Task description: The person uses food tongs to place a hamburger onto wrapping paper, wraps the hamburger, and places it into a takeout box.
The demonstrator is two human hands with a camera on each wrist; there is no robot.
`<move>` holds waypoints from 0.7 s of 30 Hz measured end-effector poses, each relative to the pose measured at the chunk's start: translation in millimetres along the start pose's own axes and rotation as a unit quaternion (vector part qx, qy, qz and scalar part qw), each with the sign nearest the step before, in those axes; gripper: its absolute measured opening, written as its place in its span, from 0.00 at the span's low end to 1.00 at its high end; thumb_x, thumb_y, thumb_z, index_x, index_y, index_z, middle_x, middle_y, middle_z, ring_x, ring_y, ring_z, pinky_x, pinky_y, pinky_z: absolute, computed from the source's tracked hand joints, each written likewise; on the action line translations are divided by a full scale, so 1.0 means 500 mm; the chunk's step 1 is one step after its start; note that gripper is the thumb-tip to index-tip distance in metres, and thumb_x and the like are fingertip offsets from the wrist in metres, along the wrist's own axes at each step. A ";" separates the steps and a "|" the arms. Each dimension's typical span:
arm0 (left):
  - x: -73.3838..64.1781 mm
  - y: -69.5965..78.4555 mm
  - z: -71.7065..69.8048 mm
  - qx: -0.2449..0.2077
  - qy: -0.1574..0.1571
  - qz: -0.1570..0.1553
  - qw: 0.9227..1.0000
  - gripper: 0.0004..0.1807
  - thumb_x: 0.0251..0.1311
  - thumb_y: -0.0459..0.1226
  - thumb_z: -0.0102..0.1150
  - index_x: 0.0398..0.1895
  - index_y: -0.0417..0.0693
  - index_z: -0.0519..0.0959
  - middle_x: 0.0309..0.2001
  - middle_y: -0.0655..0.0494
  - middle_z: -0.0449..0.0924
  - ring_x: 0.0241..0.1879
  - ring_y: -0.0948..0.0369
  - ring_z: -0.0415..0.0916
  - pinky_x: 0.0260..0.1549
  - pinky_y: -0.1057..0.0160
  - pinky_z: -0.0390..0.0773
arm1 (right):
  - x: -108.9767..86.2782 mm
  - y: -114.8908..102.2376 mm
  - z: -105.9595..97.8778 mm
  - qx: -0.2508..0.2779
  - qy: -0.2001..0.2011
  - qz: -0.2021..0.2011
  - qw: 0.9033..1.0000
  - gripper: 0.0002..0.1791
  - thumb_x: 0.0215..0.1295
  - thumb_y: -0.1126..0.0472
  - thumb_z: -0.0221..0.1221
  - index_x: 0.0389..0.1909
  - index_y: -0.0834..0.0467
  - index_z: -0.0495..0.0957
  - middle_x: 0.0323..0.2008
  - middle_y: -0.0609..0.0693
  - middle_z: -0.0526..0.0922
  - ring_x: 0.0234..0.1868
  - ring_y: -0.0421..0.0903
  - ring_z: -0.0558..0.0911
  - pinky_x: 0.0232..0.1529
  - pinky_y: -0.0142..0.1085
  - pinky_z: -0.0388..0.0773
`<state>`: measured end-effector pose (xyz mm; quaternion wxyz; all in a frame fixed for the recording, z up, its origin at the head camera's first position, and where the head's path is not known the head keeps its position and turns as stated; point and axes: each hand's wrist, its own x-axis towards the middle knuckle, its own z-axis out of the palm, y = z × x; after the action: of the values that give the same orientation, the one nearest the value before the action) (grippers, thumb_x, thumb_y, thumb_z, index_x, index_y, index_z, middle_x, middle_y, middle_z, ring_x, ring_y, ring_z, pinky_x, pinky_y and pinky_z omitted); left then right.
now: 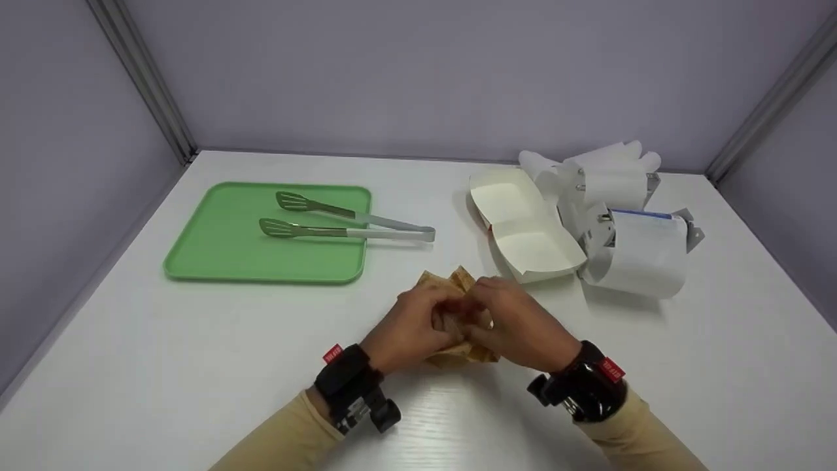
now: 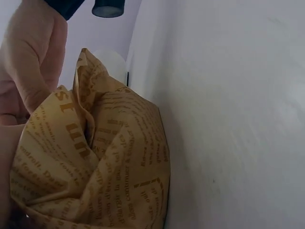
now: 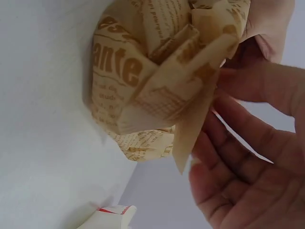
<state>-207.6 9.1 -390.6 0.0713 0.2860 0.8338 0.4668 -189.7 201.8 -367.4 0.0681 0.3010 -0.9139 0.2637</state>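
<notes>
A bundle of tan wrapping paper (image 1: 480, 354) printed with brown text sits on the white table between my two hands. Its folds gather at the top, and what it encloses is hidden. My left hand (image 1: 415, 327) grips the paper from the left with bent fingers; in the left wrist view its thumb lies at the upper folds of the wrapping paper (image 2: 119, 167). From the other side my right hand (image 1: 526, 327) pinches a loose flap between thumb and fingers. In the right wrist view that flap of wrapping paper (image 3: 162, 98) sticks out past the fingertips.
A green tray (image 1: 216, 242) lies at the left, with metal tongs (image 1: 392, 233) resting across its right edge. Behind my right hand stands an opened white carton (image 1: 533, 245). White curved casings (image 1: 647, 252) with metal brackets lean beside it. Walls enclose the table's back and sides.
</notes>
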 end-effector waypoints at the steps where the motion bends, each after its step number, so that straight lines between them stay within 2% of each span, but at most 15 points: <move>1: -0.001 0.000 0.000 0.016 0.004 0.008 1.000 0.23 0.53 0.29 0.72 0.54 0.45 0.83 0.55 0.57 0.78 0.55 0.62 0.71 0.51 0.66 0.75 | 0.000 0.001 0.000 -0.002 -0.019 0.008 1.000 0.09 0.59 0.67 0.69 0.40 0.60 0.83 0.38 0.47 0.81 0.42 0.41 0.77 0.42 0.33 0.79; 3: -0.004 0.000 -0.001 0.055 0.011 0.021 0.998 0.21 0.54 0.30 0.71 0.54 0.46 0.84 0.54 0.58 0.77 0.55 0.61 0.72 0.53 0.64 0.76 | 0.000 0.001 0.001 -0.005 -0.048 0.022 0.999 0.09 0.61 0.67 0.68 0.42 0.61 0.83 0.39 0.48 0.80 0.41 0.40 0.76 0.40 0.31 0.79; 5: -0.007 -0.002 -0.003 0.110 0.018 0.028 0.993 0.20 0.56 0.35 0.72 0.54 0.50 0.85 0.54 0.58 0.76 0.54 0.59 0.72 0.54 0.60 0.75 | -0.001 0.000 0.001 -0.012 -0.058 0.023 0.998 0.09 0.62 0.66 0.67 0.43 0.62 0.83 0.40 0.48 0.79 0.41 0.41 0.76 0.40 0.31 0.80; 7: -0.009 -0.003 -0.006 0.175 0.024 0.033 0.984 0.20 0.57 0.43 0.73 0.54 0.53 0.86 0.57 0.56 0.75 0.55 0.57 0.71 0.54 0.56 0.74 | -0.003 -0.002 0.000 -0.023 -0.061 0.016 0.998 0.07 0.62 0.67 0.66 0.41 0.62 0.84 0.40 0.49 0.79 0.41 0.41 0.76 0.40 0.32 0.80; 9: -0.010 -0.003 -0.010 0.235 0.023 0.033 0.971 0.24 0.57 0.50 0.73 0.57 0.57 0.85 0.61 0.54 0.74 0.59 0.54 0.70 0.55 0.52 0.72 | -0.004 -0.006 -0.001 -0.031 -0.065 0.010 0.997 0.05 0.62 0.67 0.66 0.39 0.61 0.84 0.42 0.49 0.79 0.42 0.42 0.76 0.41 0.34 0.80; 11: -0.012 -0.001 -0.014 0.273 0.011 0.028 0.962 0.28 0.56 0.55 0.72 0.60 0.59 0.83 0.67 0.50 0.71 0.65 0.51 0.68 0.58 0.49 0.72 | -0.006 -0.010 -0.002 -0.037 -0.069 0.006 0.997 0.04 0.60 0.67 0.66 0.36 0.60 0.84 0.43 0.50 0.79 0.44 0.43 0.77 0.43 0.36 0.80; 13: -0.015 0.002 -0.017 0.288 -0.004 0.024 0.957 0.32 0.55 0.57 0.71 0.64 0.59 0.80 0.72 0.48 0.68 0.71 0.50 0.65 0.62 0.48 0.71 | -0.008 -0.012 -0.001 -0.039 -0.072 0.004 0.997 0.04 0.60 0.67 0.67 0.35 0.59 0.84 0.44 0.50 0.79 0.46 0.44 0.77 0.44 0.37 0.80; 15: -0.017 0.005 -0.020 0.292 -0.016 0.020 0.956 0.35 0.55 0.58 0.71 0.66 0.59 0.78 0.74 0.47 0.66 0.74 0.49 0.63 0.66 0.47 0.70 | -0.009 -0.014 0.000 -0.040 -0.071 0.001 0.997 0.03 0.59 0.66 0.69 0.34 0.58 0.84 0.44 0.51 0.79 0.46 0.45 0.77 0.44 0.37 0.80; 18: -0.018 0.007 -0.024 0.291 -0.026 0.016 0.956 0.38 0.54 0.58 0.72 0.68 0.58 0.76 0.75 0.46 0.65 0.76 0.48 0.61 0.68 0.47 0.69 | -0.009 -0.014 0.004 -0.035 -0.067 -0.003 0.997 0.05 0.58 0.66 0.70 0.35 0.58 0.86 0.45 0.52 0.79 0.46 0.45 0.78 0.42 0.36 0.81; 21: -0.019 0.006 -0.027 0.299 -0.033 0.016 0.954 0.41 0.53 0.59 0.72 0.70 0.56 0.74 0.75 0.46 0.66 0.76 0.48 0.61 0.68 0.46 0.69 | -0.010 -0.013 0.008 -0.035 -0.066 0.000 0.997 0.09 0.58 0.67 0.70 0.40 0.59 0.86 0.46 0.52 0.79 0.41 0.43 0.80 0.39 0.33 0.81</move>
<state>-203.7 -4.7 -382.2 0.0027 0.3225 0.9277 0.1879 -181.7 198.0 -369.3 0.0180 0.3149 -0.9251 0.2113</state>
